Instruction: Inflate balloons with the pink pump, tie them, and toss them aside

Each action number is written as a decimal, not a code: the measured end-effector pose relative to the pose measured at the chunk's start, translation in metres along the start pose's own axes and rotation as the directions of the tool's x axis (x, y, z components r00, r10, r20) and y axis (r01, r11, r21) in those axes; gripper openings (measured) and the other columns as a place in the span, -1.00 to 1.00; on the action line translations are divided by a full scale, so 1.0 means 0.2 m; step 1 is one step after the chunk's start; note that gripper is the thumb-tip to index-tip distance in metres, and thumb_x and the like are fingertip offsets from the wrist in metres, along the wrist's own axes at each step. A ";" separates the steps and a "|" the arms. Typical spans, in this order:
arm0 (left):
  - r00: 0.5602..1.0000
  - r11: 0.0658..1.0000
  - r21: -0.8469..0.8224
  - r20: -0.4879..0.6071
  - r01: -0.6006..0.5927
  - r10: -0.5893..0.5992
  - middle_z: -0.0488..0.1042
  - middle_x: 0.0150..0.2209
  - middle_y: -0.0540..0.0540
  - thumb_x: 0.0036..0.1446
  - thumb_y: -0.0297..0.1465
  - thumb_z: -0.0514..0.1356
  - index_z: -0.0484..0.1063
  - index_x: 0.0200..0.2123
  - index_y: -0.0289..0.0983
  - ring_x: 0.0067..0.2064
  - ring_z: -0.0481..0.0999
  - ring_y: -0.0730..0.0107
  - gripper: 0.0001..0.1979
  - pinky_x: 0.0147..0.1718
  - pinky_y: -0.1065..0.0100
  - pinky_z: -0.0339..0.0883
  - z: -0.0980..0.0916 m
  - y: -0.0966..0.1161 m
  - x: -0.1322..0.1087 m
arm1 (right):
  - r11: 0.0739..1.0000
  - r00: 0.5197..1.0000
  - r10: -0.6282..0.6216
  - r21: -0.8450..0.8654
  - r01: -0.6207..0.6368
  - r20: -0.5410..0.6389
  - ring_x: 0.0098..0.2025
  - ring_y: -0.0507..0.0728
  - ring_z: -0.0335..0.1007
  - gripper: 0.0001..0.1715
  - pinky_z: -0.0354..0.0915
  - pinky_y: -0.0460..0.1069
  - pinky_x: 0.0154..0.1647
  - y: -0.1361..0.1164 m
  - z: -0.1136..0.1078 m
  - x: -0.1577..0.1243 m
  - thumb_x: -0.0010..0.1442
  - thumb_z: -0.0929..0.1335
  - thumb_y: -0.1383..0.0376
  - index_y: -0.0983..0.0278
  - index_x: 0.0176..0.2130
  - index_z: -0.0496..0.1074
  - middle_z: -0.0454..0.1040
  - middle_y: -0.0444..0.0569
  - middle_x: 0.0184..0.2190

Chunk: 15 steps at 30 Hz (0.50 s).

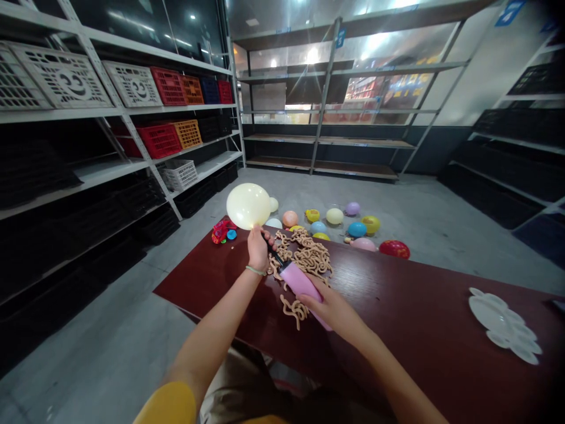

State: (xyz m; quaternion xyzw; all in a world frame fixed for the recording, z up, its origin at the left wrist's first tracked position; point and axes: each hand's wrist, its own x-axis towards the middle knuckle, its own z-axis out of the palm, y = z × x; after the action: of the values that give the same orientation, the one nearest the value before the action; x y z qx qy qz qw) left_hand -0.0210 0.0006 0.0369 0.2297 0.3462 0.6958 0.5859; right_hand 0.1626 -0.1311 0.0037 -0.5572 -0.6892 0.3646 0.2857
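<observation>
Currently, left hand (259, 250) closed round the black end of a pink cylindrical hand pump (302, 284), at the neck of a shiny pale-yellow inflated balloon (248, 205). Right hand (324, 300) clamped on the pump's pink barrel. Pump slants over a glossy dark reddish-brown table (384, 318); balloon sits above the far edge. Tan, curly, string-like pieces (312, 254) heaped near the pump. Crumpled red shiny packet (220, 231) lies near the table's left corner. Beyond: multicoloured round balloons (357, 229) on grey floor.
</observation>
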 end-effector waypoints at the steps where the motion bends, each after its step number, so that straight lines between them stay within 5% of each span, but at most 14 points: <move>1: 1.000 1.000 -0.002 -0.006 -0.006 0.006 0.11 -0.61 0.13 0.26 -0.30 0.06 0.16 -0.42 -0.21 -0.68 0.13 0.57 -0.79 -0.73 0.51 0.03 -0.01 0.02 0.04 | 1.000 1.000 0.020 -0.022 -0.020 0.015 0.14 0.32 0.40 -0.26 0.24 0.20 0.17 0.02 -0.03 -0.03 0.19 0.36 0.02 0.14 0.29 0.25 0.45 0.02 0.15; 8: 0.997 0.998 -0.048 -0.056 -0.046 0.044 0.12 -0.59 0.13 0.25 -0.34 0.05 0.14 -0.42 -0.21 -0.66 0.17 0.57 -0.81 -0.70 0.51 0.06 0.00 0.11 0.19 | 0.999 0.998 0.021 -0.052 -0.017 0.067 0.08 0.32 0.44 -0.30 0.30 0.15 0.12 0.07 -0.23 -0.13 0.19 0.37 0.06 0.17 0.27 0.31 0.49 0.01 0.11; 11: 0.994 0.989 -0.127 -0.085 -0.073 0.063 0.10 -0.59 0.13 0.25 -0.32 0.06 0.13 -0.43 -0.21 -0.66 0.13 0.59 -0.79 -0.71 0.52 0.03 0.04 0.06 0.13 | 0.999 0.999 0.036 -0.008 -0.036 0.026 0.04 0.31 0.46 -0.36 0.34 0.14 0.07 0.04 -0.21 -0.07 0.20 0.36 0.00 0.19 0.20 0.39 0.51 0.02 0.08; 15: 0.998 0.989 -0.142 0.027 -0.049 0.053 0.12 -0.57 0.12 0.25 -0.27 0.10 0.15 -0.42 -0.21 -0.64 0.16 0.58 -0.77 -0.69 0.51 0.08 0.08 -0.05 -0.04 | 0.996 0.998 0.062 0.067 -0.061 -0.016 -0.04 0.26 0.49 -0.38 0.37 0.12 0.00 -0.01 -0.10 0.06 0.22 0.33 0.01 0.22 0.17 0.40 0.55 0.03 0.01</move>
State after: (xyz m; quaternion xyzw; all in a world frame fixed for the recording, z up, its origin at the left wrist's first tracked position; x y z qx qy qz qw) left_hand -0.0004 -0.0034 0.0401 0.2073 0.2809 0.7296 0.5880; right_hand 0.1745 -0.1161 0.0173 -0.5716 -0.6565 0.3909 0.2991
